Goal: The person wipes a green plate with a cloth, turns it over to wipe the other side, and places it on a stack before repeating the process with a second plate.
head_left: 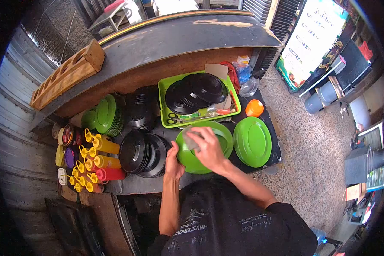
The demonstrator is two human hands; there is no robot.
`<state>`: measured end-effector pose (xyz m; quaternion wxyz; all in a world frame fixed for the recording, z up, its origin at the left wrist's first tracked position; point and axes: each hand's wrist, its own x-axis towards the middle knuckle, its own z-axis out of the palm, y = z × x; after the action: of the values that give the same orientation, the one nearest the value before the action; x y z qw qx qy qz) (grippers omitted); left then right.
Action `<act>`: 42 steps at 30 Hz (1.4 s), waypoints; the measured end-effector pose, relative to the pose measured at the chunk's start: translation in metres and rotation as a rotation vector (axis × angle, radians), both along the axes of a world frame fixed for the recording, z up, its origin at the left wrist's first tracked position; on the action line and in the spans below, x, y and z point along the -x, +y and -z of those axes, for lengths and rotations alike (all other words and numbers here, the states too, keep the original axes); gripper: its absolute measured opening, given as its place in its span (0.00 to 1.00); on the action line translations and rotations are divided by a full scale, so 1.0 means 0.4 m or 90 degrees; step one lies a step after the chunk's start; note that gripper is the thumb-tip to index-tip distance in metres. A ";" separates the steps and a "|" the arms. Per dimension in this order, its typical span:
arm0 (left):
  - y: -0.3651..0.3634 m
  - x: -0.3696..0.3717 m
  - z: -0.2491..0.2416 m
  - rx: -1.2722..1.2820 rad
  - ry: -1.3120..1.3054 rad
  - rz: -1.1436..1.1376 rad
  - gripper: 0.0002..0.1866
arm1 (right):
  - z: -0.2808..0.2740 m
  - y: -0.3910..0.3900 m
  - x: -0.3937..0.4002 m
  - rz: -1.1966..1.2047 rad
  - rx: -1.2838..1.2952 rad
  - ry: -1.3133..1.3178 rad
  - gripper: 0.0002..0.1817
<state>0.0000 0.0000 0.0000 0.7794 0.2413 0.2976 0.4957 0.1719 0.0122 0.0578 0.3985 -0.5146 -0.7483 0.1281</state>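
My left hand grips the near-left rim of a green bowl, holding it tilted over a large green plate. My right hand is inside the bowl, pressing a pale grey cloth against its inner surface. The bowl is at the front middle of the dark counter.
A green oval plate lies to the right. Behind stands a green tray of black plates. Stacked black bowls, green plates and yellow and red squeeze bottles fill the left. An orange cup sits at the right rear.
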 end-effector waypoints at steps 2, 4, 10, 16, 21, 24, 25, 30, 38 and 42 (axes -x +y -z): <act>-0.003 -0.024 0.005 0.058 -0.129 -0.096 0.29 | -0.021 -0.017 0.025 -0.114 -0.057 -0.029 0.26; 0.003 0.005 0.006 0.013 -0.185 -0.098 0.29 | -0.030 -0.042 0.079 -0.123 -0.084 -0.026 0.25; 0.030 0.038 -0.021 -0.038 -0.254 -0.150 0.34 | 0.014 -0.076 0.048 -0.208 -0.100 -0.053 0.31; 0.019 0.041 -0.066 0.039 -0.324 -0.211 0.36 | 0.037 -0.054 -0.077 -0.144 -0.120 -0.046 0.35; 0.005 0.049 -0.070 0.039 -0.345 -0.199 0.38 | 0.018 0.006 -0.163 0.020 -0.116 0.012 0.32; -0.001 0.042 -0.065 0.030 -0.348 -0.170 0.38 | -0.011 0.038 -0.185 0.080 -0.089 0.049 0.30; -0.004 0.034 -0.067 0.034 -0.340 -0.161 0.37 | -0.021 0.047 -0.185 0.080 -0.091 0.049 0.30; -0.021 0.016 -0.081 0.023 -0.280 -0.137 0.37 | -0.050 0.092 -0.177 0.157 -0.046 0.099 0.27; -0.019 -0.002 -0.059 -0.013 -0.146 -0.051 0.37 | -0.077 0.053 -0.038 0.062 -0.068 0.020 0.24; -0.023 -0.036 -0.068 0.017 -0.168 -0.101 0.36 | -0.073 0.009 0.028 -0.063 -0.095 0.038 0.26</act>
<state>0.0143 -0.0093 0.0272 0.7733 0.1398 0.2172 0.5790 0.1607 0.0158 0.0871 0.4509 -0.4421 -0.7680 0.1066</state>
